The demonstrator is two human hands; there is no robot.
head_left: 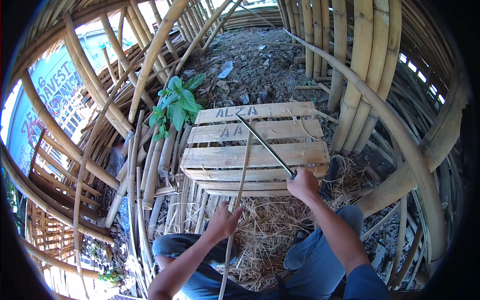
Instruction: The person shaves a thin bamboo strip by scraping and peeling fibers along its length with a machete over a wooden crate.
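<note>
My left hand (223, 221) is closed around a long, thin bamboo strip (242, 176). The strip runs from below the hand up over a slatted wooden crate (255, 154). In my right hand (303, 183), the fingers wrap the handle of a long, narrow-bladed knife (270, 151). Its blade slants up and to the left above the crate and crosses the strip near the strip's upper end. I cannot tell whether blade and strip touch. The crate sits in front of my bent knees, with a few thin shavings on its slats.
Straw-like shavings (265, 225) cover the ground between my legs. Bamboo poles (367, 75) stand at the right, and a bent pole (380, 102) curves down beside them. A leafy green plant (178, 102) grows at the crate's far left, near stacked bamboo lengths (160, 165).
</note>
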